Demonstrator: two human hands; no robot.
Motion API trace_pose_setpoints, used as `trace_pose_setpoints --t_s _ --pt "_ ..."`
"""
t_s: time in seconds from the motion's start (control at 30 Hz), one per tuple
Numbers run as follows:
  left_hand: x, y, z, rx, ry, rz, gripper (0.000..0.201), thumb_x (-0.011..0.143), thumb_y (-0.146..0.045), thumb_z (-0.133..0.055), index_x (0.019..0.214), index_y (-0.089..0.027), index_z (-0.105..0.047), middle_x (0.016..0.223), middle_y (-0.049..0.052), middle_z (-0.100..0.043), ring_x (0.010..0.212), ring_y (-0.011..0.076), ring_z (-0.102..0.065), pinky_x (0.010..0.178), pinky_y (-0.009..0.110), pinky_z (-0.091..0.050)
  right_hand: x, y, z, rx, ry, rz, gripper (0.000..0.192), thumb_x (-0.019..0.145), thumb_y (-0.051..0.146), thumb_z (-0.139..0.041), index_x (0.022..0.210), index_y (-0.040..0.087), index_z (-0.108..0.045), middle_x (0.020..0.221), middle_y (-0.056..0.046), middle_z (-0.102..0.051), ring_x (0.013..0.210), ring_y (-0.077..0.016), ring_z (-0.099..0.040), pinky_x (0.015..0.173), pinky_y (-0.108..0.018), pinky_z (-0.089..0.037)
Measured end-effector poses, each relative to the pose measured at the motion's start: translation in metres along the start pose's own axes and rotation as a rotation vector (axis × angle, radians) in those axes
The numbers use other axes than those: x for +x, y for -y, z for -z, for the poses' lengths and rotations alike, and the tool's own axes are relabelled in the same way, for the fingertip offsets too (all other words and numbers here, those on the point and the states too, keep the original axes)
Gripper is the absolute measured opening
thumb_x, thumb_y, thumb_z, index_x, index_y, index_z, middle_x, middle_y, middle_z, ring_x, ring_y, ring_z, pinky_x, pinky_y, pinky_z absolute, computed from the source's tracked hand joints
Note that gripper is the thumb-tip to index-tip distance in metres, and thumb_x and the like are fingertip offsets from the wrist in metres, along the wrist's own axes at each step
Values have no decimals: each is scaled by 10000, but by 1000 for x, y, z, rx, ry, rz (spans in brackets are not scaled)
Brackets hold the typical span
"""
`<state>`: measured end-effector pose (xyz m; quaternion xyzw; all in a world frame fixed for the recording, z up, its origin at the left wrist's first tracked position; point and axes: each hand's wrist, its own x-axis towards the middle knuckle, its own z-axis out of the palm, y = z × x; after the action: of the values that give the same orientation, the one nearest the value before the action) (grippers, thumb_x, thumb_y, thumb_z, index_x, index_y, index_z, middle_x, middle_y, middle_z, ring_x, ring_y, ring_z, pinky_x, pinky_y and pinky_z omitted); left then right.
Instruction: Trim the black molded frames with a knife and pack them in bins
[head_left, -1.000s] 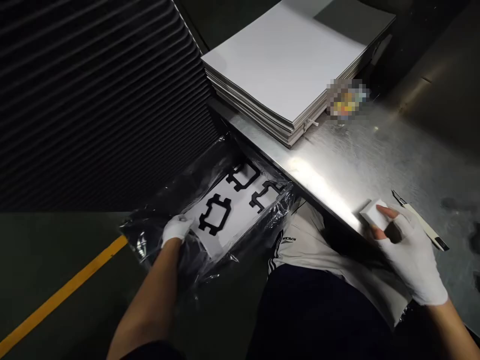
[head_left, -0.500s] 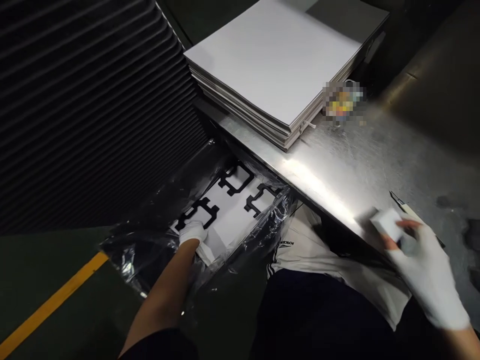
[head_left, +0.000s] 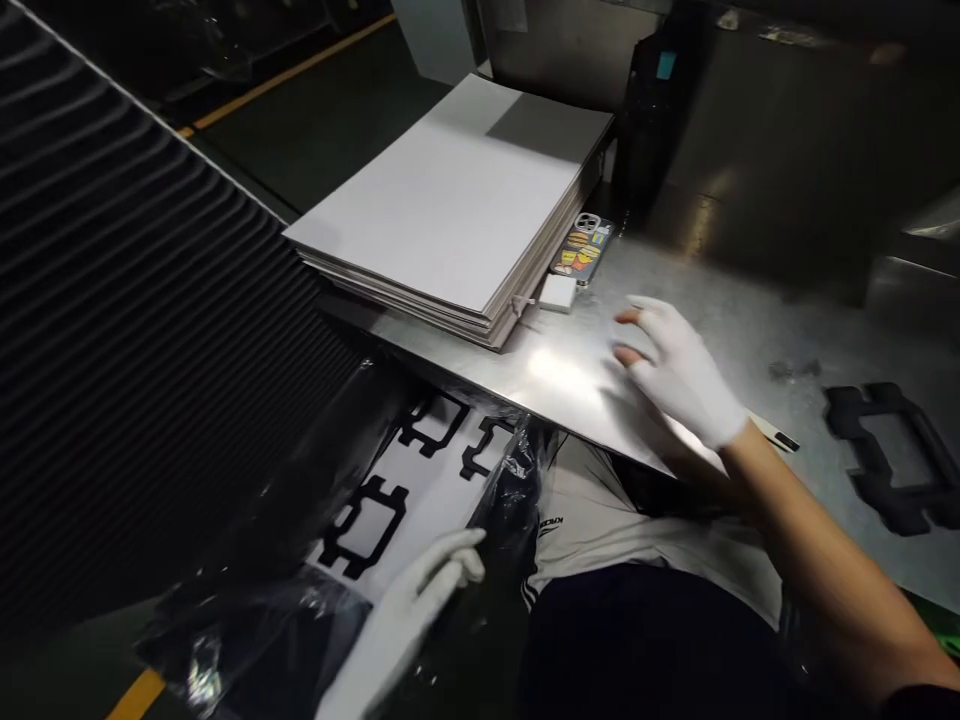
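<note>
My left hand (head_left: 431,585), in a white glove, hovers over the near edge of the plastic-lined box, its fingers stretched loosely and nothing in them. Inside the box, several black notched frames (head_left: 367,525) lie on a white sheet (head_left: 431,490). My right hand (head_left: 675,365), gloved with bare thumb and fingertip showing, is above the metal table, thumb and fingers apart and empty. To its left, a small white block (head_left: 557,293) rests beside the stack of white sheets (head_left: 442,200). A cream utility knife (head_left: 776,435) is partly hidden behind my right wrist.
A phone in a colourful case (head_left: 583,248) lies against the stack. Another black frame (head_left: 892,450) is on the metal table (head_left: 810,310) at right. Clear plastic film (head_left: 517,470) hangs around the box. A dark ribbed wall (head_left: 150,300) borders the left side.
My right hand has set the white block down by the phone and let go of it. My left hand has come off the black frame and drawn back. The view has shifted right.
</note>
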<state>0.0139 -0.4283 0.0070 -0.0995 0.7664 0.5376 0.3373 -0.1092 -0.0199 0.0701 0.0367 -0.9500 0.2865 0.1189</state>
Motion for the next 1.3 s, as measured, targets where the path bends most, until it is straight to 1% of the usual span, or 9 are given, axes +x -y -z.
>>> trace_pose_setpoints --t_s 0.13,0.3,0.4,0.53,0.73,0.9,0.97,1.13,1.3 --pt "12 -11 -88 -64 229 -63 463 974 -669 -649 1057 -241 -806 831 59 -717 851 274 -666 871 403 -531 -137 -79 72 -400 -222 -427 473 1047 453 -557 1408 156 -633 1466 -242 -659 1386 -415 -611 1188 -597 -469" --pt "32 -66 -183 71 743 -178 282 999 -392 -611 1123 -245 -817 890 39 -773 835 230 -691 815 353 -536 -261 -152 121 -622 -113 -757 603 966 576 -544 1312 105 -689 1355 -262 -692 1235 -454 -661 1031 -595 -553" --pt "31 -116 -233 216 849 -350 316 983 -334 -618 1212 -251 -820 989 44 -810 877 231 -718 859 369 -553 -269 -138 121 -588 -249 -824 490 943 563 -571 1199 172 -716 1154 -192 -735 1068 -417 -703 916 -560 -588" --pt "31 -162 -278 -78 735 -531 671 964 -493 -717 1553 -186 -618 1418 159 -729 1160 303 -721 981 417 -585 -241 -56 94 -400 -329 -633 563 947 553 -698 1374 190 -636 1078 -163 -705 954 -399 -701 831 -566 -614" --pt "15 -159 -230 -396 379 -372 415 1043 -594 -628 1004 -213 -789 1166 91 -807 1091 280 -730 1109 439 -540 -205 27 86 191 282 -18 458 1065 433 -650 1497 290 -596 1256 -118 -726 1075 -329 -727 865 -488 -664" --pt "-22 -107 -164 -193 255 -92 523 981 -705 -645 694 -269 -628 530 8 -596 591 257 -622 889 479 -539 -135 -30 86 -126 95 -290 146 1074 314 -619 1165 231 -698 1114 -106 -752 1005 -297 -718 832 -409 -578" --pt "-28 -86 -158 -170 196 16 558 980 -712 -634 650 -265 -584 511 5 -542 562 238 -570 849 460 -522 -103 -59 73 -268 194 -404 167 1026 293 -688 1160 194 -686 1115 -140 -751 994 -304 -709 813 -382 -532" --pt "-21 -41 -173 -399 130 169 544 907 -684 -753 1218 -238 -729 841 12 -614 827 228 -633 779 356 -519 -71 -87 65 -275 473 -450 117 1036 261 -613 1091 177 -672 1044 -148 -773 861 -268 -694 745 -341 -442" --pt "-12 -22 -180 -171 222 193 695 879 -517 -817 1472 -229 -599 876 8 -649 849 232 -661 876 388 -530 -132 -47 95 127 466 -550 268 1153 390 -404 1132 220 -610 840 -31 -736 674 -220 -649 644 -330 -488"
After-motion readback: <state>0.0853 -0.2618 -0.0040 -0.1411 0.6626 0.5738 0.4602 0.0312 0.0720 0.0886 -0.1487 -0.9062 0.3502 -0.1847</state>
